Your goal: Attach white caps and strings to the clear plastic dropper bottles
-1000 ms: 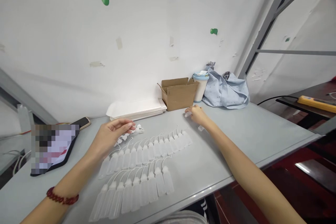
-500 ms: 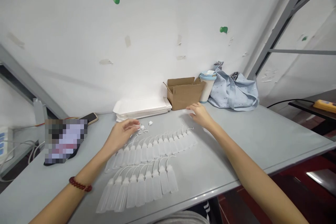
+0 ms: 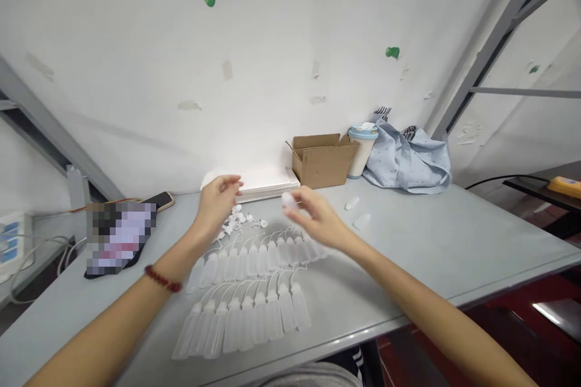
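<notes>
Right hand (image 3: 321, 219), now pinching a bottle (image 3: 288, 200), has closed to left hand's (image 3: 216, 202) three o'clock, bringing bottle nearer caps (image 3: 249, 218); hands apart, left's grip unclear.

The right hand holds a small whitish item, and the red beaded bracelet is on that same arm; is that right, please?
Not quite: the head view shows the red bracelet on the left arm; the right hand does hold a small whitish item.

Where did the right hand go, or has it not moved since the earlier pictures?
Yes, the right hand moved left and a little nearer, judged against the cardboard box.
</notes>
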### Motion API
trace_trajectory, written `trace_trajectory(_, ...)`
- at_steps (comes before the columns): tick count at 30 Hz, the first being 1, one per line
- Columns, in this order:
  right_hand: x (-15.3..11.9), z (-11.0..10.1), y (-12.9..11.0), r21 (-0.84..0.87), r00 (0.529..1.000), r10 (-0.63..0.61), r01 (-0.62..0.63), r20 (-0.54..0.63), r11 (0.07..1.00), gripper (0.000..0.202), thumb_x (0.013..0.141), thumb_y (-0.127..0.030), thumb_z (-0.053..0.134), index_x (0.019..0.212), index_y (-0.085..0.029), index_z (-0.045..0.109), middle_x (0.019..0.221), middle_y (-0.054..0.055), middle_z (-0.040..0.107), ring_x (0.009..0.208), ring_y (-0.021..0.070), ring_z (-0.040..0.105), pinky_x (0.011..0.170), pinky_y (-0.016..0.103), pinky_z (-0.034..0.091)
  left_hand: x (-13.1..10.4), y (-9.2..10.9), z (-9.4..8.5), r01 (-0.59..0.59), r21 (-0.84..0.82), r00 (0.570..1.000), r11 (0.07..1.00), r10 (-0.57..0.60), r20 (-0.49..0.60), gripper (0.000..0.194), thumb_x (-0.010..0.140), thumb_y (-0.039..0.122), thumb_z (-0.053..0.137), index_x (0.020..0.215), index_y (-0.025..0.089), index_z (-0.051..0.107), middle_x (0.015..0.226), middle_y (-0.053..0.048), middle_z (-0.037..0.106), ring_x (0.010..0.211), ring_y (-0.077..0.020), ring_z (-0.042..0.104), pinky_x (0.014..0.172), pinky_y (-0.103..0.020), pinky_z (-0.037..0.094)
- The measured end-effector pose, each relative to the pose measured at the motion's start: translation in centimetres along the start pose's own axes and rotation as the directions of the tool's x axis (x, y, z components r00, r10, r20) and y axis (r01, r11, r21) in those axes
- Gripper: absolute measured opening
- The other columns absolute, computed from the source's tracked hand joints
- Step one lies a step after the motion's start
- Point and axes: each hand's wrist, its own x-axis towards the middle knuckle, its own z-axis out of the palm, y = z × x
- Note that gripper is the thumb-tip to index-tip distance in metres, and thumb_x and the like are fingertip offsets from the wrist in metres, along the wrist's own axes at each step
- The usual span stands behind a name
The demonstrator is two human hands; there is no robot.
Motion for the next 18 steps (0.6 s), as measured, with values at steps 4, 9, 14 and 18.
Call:
trace_trajectory(4, 0.4, 5.7, -3.8, 0.002, 0.941, -0.328, 0.329, -0.085, 0.944, 0.019, 0.091, -0.018, 0.044, 0.109, -0.017, 0.047, 0.12, 0.014, 0.05, 0.116, 0.0199, 0.046, 0.096, 0.04, 0.043, 1.6, 2.5, 3.3, 0.17, -0.281, 0.984, 0.945, -0.176, 0.004, 0.019, 0.076, 0.01, 0.054, 0.093, 0.016, 0.059, 0.092, -0.006, 0.065, 0.069, -0.0115, 0.061, 0.061, -0.024, 0.046)
trace_trajectory(9, -1.2, 9.6, -3.5, -0.18, 0.888, -0.457, 0.459, 0.056, 0.87, 0.023, 0.09, -0.013, 0.037, 0.111, -0.014, 0.047, 0.125, 0.018, 0.045, 0.117, 0.0234, 0.043, 0.09, 0.037, 0.047, 2.5, 2.6, 4.8, 0.343, -0.46, 0.933, 0.819, -0.353, 0.067, 0.011, 0.087, 0.017, 0.054, 0.096, 0.012, 0.058, 0.09, -0.004, 0.062, 0.071, -0.0117, 0.06, 0.063, -0.026, 0.05)
trace_trajectory(14, -1.1, 9.0, -3.1, -0.237, 0.865, -0.492, 0.502, 0.104, 0.832, 0.025, 0.092, -0.012, 0.033, 0.113, -0.011, 0.045, 0.119, 0.019, 0.048, 0.114, 0.0223, 0.046, 0.088, 0.035, 0.049, 2.6, 2.2, 4.3, 0.406, -0.539, 0.902, 0.738, -0.419, 0.105, 0.02, 0.09, 0.028, 0.055, 0.103, 0.013, 0.058, 0.096, -0.005, 0.062, 0.076, -0.0138, 0.061, 0.065, -0.03, 0.053)
trace_trajectory(18, -0.1, 8.9, -3.6, -0.317, 0.834, -0.551, 0.529, 0.022, 0.787, 0.022, 0.091, -0.011, 0.036, 0.109, -0.013, 0.047, 0.124, 0.019, 0.044, 0.122, 0.0248, 0.038, 0.097, 0.042, 0.043, 2.6, 2.4, 4.4, 0.423, -0.57, 0.888, 0.704, -0.447, 0.108, 0.021, 0.089, 0.027, 0.055, 0.104, 0.013, 0.058, 0.099, -0.005, 0.061, 0.079, -0.0148, 0.061, 0.068, -0.031, 0.053)
